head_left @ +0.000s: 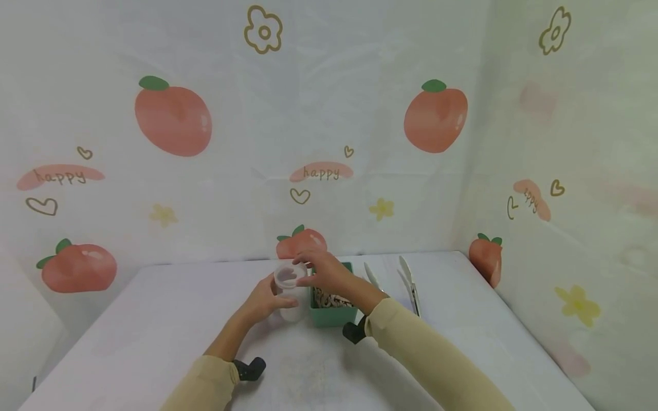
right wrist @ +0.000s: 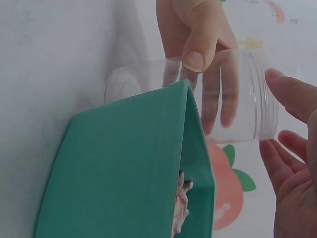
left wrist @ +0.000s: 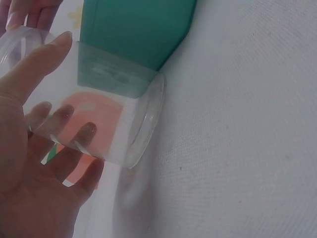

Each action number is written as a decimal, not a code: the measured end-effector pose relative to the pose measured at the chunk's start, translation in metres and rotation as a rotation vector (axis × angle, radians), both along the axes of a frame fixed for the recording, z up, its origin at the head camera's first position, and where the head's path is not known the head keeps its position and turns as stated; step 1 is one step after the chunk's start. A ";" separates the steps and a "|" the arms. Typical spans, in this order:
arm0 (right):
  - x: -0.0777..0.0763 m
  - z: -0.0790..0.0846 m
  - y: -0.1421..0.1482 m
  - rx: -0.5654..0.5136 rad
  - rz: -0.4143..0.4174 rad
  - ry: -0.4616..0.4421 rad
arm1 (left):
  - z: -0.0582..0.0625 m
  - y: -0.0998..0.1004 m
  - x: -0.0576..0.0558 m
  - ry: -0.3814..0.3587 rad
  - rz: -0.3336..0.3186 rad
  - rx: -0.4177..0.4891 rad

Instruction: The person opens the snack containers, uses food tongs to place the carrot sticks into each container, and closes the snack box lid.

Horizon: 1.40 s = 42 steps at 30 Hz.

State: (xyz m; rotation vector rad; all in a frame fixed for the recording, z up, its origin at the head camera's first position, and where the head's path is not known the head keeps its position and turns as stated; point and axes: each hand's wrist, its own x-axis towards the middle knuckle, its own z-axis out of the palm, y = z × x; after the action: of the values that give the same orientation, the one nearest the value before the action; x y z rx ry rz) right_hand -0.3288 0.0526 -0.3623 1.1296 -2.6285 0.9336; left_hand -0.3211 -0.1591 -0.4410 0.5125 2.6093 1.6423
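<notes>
A clear plastic jar (head_left: 292,302) stands upright on the white table, just left of a green box (head_left: 333,317). My left hand (head_left: 264,299) holds the jar around its body, thumb on the near side and fingers on the far side, as the left wrist view shows. At the top, my right hand (head_left: 329,274) has thumb and fingertips on opposite sides of the ridged rim (right wrist: 262,94). Whether a clear lid sits there I cannot tell. Pale, dark-marked pieces (head_left: 329,299) lie in the box; their kind is unclear.
To the right of the box lie tongs (head_left: 409,282), and beside them another pale, long utensil (head_left: 372,276), partly hidden by the right arm. A white wall covering (head_left: 329,217) with printed fruit and flowers rises behind the table and along its right side.
</notes>
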 end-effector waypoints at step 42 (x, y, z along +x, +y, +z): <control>0.013 0.006 -0.037 0.263 -0.312 0.088 | 0.003 0.000 0.001 -0.008 0.024 -0.080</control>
State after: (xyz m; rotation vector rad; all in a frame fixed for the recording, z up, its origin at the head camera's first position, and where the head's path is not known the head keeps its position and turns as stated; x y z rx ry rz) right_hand -0.3162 0.0156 -0.3568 0.7491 -2.8000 0.4794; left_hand -0.3198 -0.1595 -0.4381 0.4719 2.6734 1.5352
